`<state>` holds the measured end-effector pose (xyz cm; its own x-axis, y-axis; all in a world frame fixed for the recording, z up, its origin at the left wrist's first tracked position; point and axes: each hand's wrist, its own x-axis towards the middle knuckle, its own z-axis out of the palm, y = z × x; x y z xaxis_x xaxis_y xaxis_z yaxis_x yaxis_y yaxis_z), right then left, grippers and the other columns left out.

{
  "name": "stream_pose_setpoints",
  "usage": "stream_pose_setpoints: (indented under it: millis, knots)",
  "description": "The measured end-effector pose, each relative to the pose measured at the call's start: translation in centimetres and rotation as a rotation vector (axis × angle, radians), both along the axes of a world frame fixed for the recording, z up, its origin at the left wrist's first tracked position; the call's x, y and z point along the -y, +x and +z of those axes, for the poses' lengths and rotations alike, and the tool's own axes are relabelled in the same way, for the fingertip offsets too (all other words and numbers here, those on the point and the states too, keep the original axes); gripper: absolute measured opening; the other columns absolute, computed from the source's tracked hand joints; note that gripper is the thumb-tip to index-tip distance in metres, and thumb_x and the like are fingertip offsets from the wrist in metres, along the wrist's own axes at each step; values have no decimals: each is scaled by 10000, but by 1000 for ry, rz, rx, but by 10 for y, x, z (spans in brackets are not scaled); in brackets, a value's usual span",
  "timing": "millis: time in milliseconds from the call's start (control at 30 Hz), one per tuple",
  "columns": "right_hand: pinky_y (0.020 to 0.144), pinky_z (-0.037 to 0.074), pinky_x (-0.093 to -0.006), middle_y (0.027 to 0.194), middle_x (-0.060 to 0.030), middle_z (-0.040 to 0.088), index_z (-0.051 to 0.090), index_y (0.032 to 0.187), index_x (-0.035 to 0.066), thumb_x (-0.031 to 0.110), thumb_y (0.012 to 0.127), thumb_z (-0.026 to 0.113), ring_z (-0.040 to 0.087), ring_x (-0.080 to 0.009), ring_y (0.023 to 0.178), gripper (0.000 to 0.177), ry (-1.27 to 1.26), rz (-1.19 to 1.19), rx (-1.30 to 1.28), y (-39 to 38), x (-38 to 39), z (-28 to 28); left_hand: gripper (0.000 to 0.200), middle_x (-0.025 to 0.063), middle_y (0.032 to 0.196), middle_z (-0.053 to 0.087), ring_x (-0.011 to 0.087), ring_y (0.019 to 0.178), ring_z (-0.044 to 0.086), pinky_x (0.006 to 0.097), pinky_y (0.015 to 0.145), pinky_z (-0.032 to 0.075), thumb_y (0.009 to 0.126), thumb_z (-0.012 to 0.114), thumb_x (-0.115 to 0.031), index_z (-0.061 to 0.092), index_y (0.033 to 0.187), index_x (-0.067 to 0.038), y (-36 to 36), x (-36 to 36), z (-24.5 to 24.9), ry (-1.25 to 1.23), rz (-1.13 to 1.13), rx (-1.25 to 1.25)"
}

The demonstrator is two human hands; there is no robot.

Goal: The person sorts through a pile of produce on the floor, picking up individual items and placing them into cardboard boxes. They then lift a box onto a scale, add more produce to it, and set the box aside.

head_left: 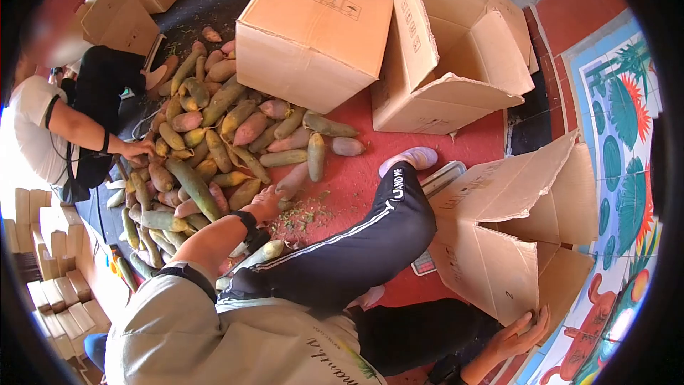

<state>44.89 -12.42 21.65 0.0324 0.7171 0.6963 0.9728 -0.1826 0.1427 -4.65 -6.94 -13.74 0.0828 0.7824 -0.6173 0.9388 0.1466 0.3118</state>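
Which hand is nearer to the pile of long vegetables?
Left. The left hand touches the near edge of the vegetable pile; the right hand is far off, touching an open cardboard box.

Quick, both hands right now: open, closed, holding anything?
Left hand: on a pinkish vegetable in the pile; grip cannot be told.
Right hand: open, fingers touching the cardboard box.

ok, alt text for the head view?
A seated person's left hand reaches into a floor pile of long green and pink vegetables, while the right hand touches an open cardboard box. Another person also touches the pile.
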Motion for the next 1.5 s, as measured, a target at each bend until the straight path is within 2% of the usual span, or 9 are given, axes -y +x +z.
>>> stream_pose_setpoints:
  millis: [133, 467, 633, 867, 1067, 1133, 1267, 1333, 1500]
  knots:
    - [897, 406, -401, 1124, -179, 551, 521, 1128, -40, 164, 928, 463, 511, -333, 1053, 292, -17, -6, 51, 5, 2, -1, 662, 196, 1436, 184, 370, 1287, 284, 402, 1013, 330, 740, 585, -179, 344, 1353, -242, 30, -33, 24, -123, 15, -120]
    - [918, 392, -409, 1150, -179, 540, 494, 1163, -32, 133, 923, 465, 504, -336, 1067, 292, -76, -7, 19, 2, -9, -2, 611, 193, 1468, 74, 405, 1296, 245, 424, 1010, 336, 747, 636, -266, 402, 1304, -359, 38, -64, -15, -304, 25, -141]
    - [929, 388, -404, 1156, -181, 535, 457, 1198, -22, 126, 925, 464, 505, -332, 1065, 311, -100, -11, 72, 8, -8, -4, 535, 215, 1290, 313, 412, 1130, 406, 431, 932, 400, 713, 642, -232, 506, 1222, -328, 39, -66, -9, -180, 58, -40]
    - [919, 378, -408, 1137, -189, 539, 483, 1138, -46, 178, 887, 533, 497, -339, 1045, 340, -26, -45, -49, 20, -7, -16, 412, 234, 1130, 425, 401, 1002, 472, 431, 823, 449, 681, 623, -183, 596, 1084, -267, 25, -58, -40, 12, -80, -139]
    - [882, 373, -426, 1081, -166, 571, 539, 1060, -5, 164, 826, 576, 509, -335, 988, 290, -64, -48, -68, 0, -14, -5, 413, 100, 1018, 610, 322, 1013, 537, 423, 866, 446, 649, 676, -183, 602, 1056, -174, -37, -44, -94, 330, -281, 193]
    - [880, 368, -425, 1064, -166, 569, 555, 1042, 14, 162, 823, 570, 507, -339, 984, 265, -82, -20, -80, -1, -12, 2, 383, 139, 1050, 614, 297, 992, 575, 427, 862, 447, 703, 655, -225, 601, 1071, -133, 0, -63, 4, 22, -30, 72]
    - [852, 386, -419, 1051, -167, 569, 569, 1014, 13, 169, 833, 557, 511, -342, 968, 239, -23, -26, -155, 3, -3, 25, 331, 169, 1026, 620, 333, 934, 599, 412, 824, 463, 766, 613, -241, 607, 1067, -102, -1, -86, 7, 196, -48, 262]
    - [840, 393, -417, 1046, -165, 569, 574, 1002, 12, 173, 836, 554, 514, -341, 963, 232, 13, -39, -172, 8, 4, 31, 281, 173, 979, 633, 332, 894, 611, 389, 781, 477, 797, 586, -232, 624, 1030, -81, 31, -114, 71, 244, -157, 370]
    - [838, 397, -415, 1026, -138, 572, 585, 974, 24, 70, 706, 640, 520, -318, 952, 277, 120, -139, -173, 14, 38, 30, 212, 114, 946, 631, 195, 854, 600, 294, 768, 467, 824, 554, -73, 602, 1014, 10, 78, -155, 124, 365, -95, 712]
